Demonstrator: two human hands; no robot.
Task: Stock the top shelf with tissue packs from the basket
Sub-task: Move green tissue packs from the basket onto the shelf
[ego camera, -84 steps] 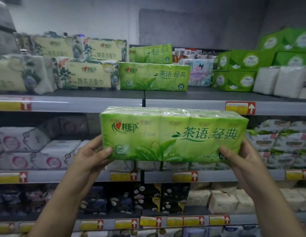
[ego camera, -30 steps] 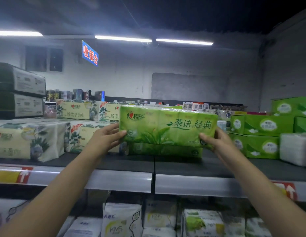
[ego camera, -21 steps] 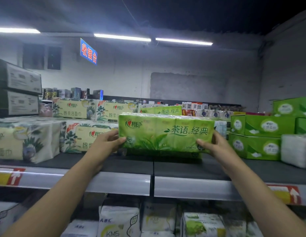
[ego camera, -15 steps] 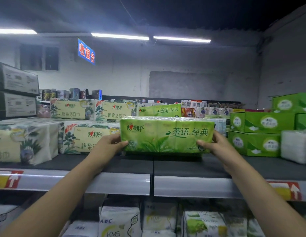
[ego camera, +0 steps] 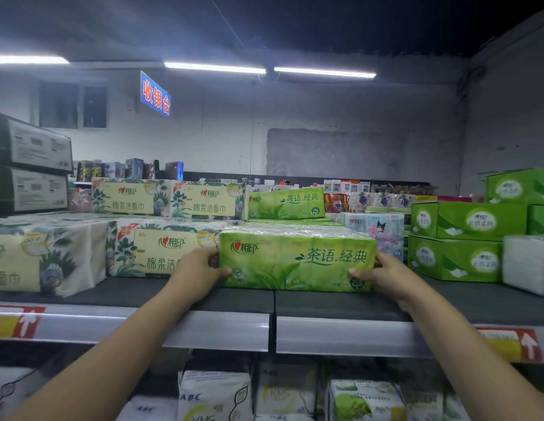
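A green tissue pack (ego camera: 296, 259) wrapped in clear film sits on the dark top shelf (ego camera: 340, 303), near its front edge. My left hand (ego camera: 198, 273) grips the pack's left end, thumb on the front face. My right hand (ego camera: 386, 276) grips its right end the same way. Another green pack (ego camera: 287, 203) of the same kind stands further back on the shelf. The basket is out of view.
Cream floral tissue packs (ego camera: 161, 253) stand directly left of the held pack, more behind them. Green tissue boxes (ego camera: 456, 258) and a white pack (ego camera: 527, 264) fill the right side. Dark cartons (ego camera: 28, 165) are stacked far left. Lower shelves hold other packs.
Both hands raised the green pack from below the shelf to its level, then lowered it onto the shelf surface in front of the older green packs. Both hands kept their grip.
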